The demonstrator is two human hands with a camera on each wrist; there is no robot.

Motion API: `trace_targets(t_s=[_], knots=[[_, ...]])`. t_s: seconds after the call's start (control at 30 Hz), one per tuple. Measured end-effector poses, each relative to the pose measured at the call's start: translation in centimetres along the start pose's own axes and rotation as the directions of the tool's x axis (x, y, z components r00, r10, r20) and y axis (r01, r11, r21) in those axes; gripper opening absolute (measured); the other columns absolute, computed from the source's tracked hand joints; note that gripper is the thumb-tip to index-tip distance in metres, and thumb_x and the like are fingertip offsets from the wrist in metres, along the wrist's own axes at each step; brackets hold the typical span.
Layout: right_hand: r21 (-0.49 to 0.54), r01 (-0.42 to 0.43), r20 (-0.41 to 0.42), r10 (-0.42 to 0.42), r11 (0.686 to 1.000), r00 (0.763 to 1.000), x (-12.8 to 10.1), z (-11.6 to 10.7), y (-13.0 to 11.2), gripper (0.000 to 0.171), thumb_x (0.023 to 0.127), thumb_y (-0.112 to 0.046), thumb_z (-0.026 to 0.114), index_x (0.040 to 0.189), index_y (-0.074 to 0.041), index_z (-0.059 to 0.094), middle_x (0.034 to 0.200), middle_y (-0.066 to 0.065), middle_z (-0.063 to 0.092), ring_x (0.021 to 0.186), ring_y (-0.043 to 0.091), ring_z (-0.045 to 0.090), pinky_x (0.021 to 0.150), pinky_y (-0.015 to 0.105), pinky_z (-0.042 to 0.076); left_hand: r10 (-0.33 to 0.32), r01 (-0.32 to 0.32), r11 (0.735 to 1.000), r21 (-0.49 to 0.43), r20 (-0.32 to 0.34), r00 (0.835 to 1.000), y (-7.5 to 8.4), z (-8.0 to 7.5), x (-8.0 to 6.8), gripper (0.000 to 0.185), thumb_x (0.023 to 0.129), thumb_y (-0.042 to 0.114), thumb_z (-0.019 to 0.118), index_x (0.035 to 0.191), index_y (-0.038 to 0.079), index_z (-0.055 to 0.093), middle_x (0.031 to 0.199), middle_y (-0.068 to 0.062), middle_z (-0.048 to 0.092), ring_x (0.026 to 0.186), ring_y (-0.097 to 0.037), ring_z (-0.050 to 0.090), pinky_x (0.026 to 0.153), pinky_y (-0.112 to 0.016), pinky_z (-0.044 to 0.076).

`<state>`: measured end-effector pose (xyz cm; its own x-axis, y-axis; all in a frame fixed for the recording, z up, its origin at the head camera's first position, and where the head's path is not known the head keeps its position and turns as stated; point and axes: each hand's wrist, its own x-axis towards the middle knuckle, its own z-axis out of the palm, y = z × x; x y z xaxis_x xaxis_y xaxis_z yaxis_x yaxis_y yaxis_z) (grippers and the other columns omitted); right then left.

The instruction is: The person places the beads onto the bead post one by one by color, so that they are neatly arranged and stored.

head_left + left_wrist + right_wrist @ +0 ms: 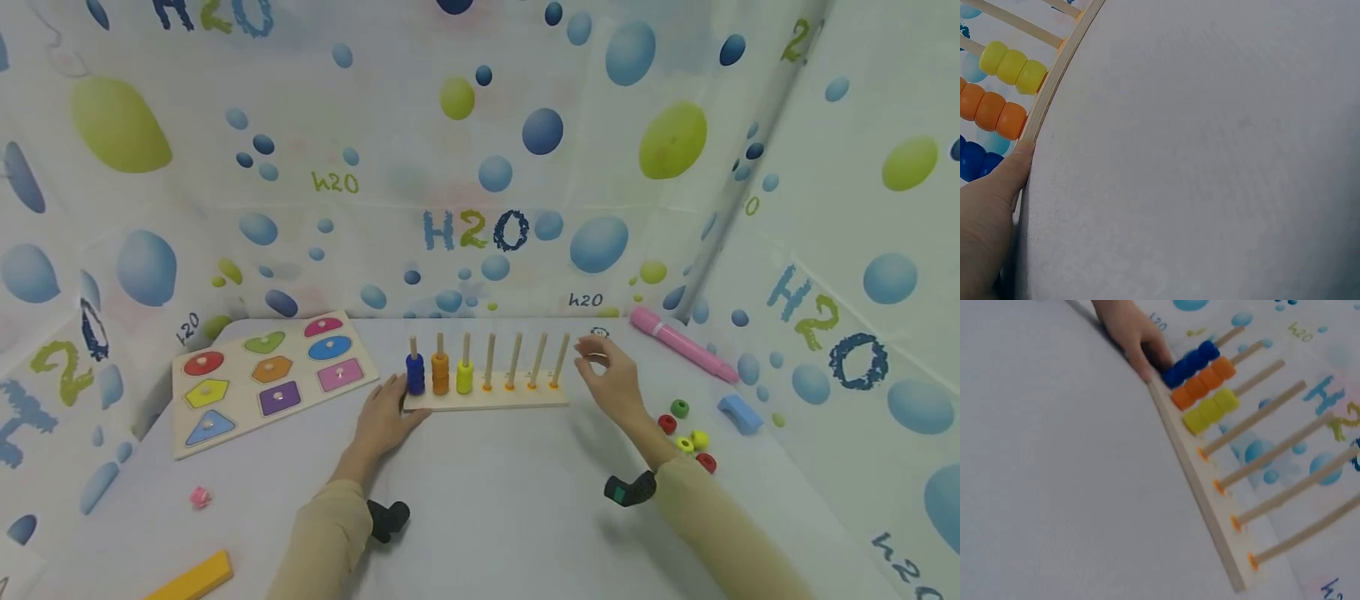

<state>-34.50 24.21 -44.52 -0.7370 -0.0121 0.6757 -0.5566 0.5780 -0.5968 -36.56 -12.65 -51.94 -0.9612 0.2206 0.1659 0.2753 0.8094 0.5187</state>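
A wooden peg rack (487,402) stands mid-table with several upright pegs. Its three leftmost pegs carry blue beads (415,374), orange beads (440,374) and yellow beads (465,378); the others are bare. My left hand (386,412) rests with straight fingers against the rack's left end; the left wrist view shows a fingertip (1007,172) touching the base edge (1054,81). My right hand (603,375) hovers just right of the last peg, fingers loosely curled, nothing visible in them. The right wrist view shows the rack (1204,506) and the left hand (1129,331).
A shape puzzle board (270,375) lies at the left. A pink marker (682,343), a blue block (738,412) and loose green, red and yellow beads (686,429) lie at the right. A small pink piece (200,497) and a yellow block (195,579) lie front left.
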Motion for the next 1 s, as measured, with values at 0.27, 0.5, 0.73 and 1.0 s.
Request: trace_targets(t_s=[0.27,0.5,0.73,1.0], knots=[[-0.178,-0.087,0.061,0.099,0.98,0.993,-4.4,-6.0,4.0,0.035,0.082,0.003,0.068,0.115,0.002,0.058,0.105,0.013,0.065,0.095,0.027,0.062,0.084,0.037,0.053,0.005,-0.005,1.0,-0.005,0.0,1.0,0.1,0.0,0.0,0.079,0.087,0.041,0.066,0.144,-0.003,0.033,0.145,-0.021,0.037,0.138,-0.036,0.023,0.115,-0.049,0.011],[-0.323,-0.221,0.138,0.277,0.92,0.951,-7.6,-11.1,5.7,0.025,0.088,-0.01,0.065,0.11,0.001,0.062,0.11,0.019,0.062,0.1,0.039,0.058,0.084,0.054,0.049,0.015,-0.016,1.0,-0.023,-0.003,1.0,0.1,-0.2,0.0,0.078,0.087,0.039,0.066,0.144,-0.003,0.033,0.145,-0.021,0.037,0.138,-0.036,0.023,0.115,-0.049,0.011],[-0.371,-0.374,0.183,0.462,0.85,0.868,-9.5,-14.1,6.1,0.026,0.093,-0.019,0.06,0.111,0.0,0.064,0.117,0.026,0.058,0.104,0.045,0.057,0.084,0.054,0.051,-0.008,0.008,1.0,-0.017,0.019,1.0,0.0,-0.1,-0.1,0.079,0.088,0.041,0.065,0.145,-0.002,0.031,0.146,-0.021,0.036,0.139,-0.035,0.021,0.115,-0.047,0.009],[-0.422,-0.358,0.163,0.458,0.833,0.874,-11.4,-15.7,6.9,0.021,0.092,-0.01,0.059,0.108,0.001,0.066,0.11,0.024,0.063,0.1,0.042,0.06,0.08,0.05,0.054,-0.007,0.007,1.0,-0.012,0.009,1.0,0.2,-0.2,0.0,0.078,0.088,0.039,0.066,0.145,-0.002,0.032,0.146,-0.021,0.036,0.139,-0.035,0.022,0.115,-0.048,0.01]])
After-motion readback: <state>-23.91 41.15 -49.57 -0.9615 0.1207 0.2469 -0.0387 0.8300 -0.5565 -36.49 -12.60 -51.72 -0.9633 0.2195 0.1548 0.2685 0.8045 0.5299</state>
